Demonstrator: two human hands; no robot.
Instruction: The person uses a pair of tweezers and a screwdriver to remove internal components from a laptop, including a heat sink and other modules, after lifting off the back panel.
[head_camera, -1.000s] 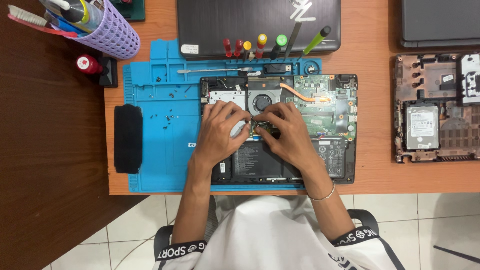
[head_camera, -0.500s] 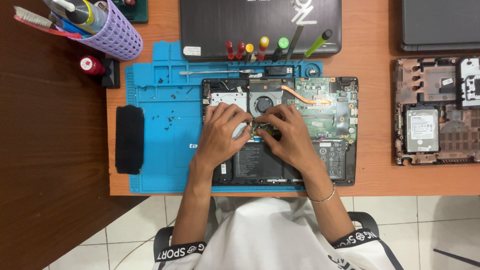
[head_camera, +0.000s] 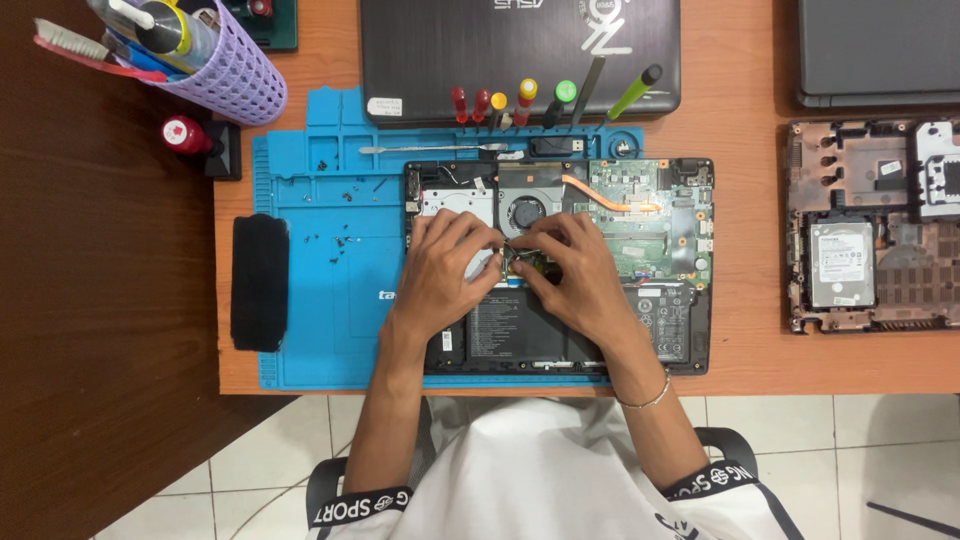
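An opened laptop (head_camera: 660, 215) lies bottom-up on a blue work mat (head_camera: 330, 250), its green board, round fan (head_camera: 525, 212), copper heat pipe and black battery (head_camera: 520, 330) exposed. My left hand (head_camera: 445, 265) and my right hand (head_camera: 575, 270) meet over the middle of the laptop, just below the fan. Both sets of fingertips pinch a small green part (head_camera: 528, 262) sitting in the board. My palms hide most of that part and the area under it.
A row of coloured screwdrivers (head_camera: 520, 105) and a metal pry tool (head_camera: 430, 150) lie at the mat's far edge. A closed dark laptop (head_camera: 520, 50) sits behind. A purple tool basket (head_camera: 225, 70), a black pad (head_camera: 260, 282) and loose screws are left; another opened laptop (head_camera: 870, 225) is right.
Both hands stay over the same spot on the laptop; only the fingers shift slightly around the small part.
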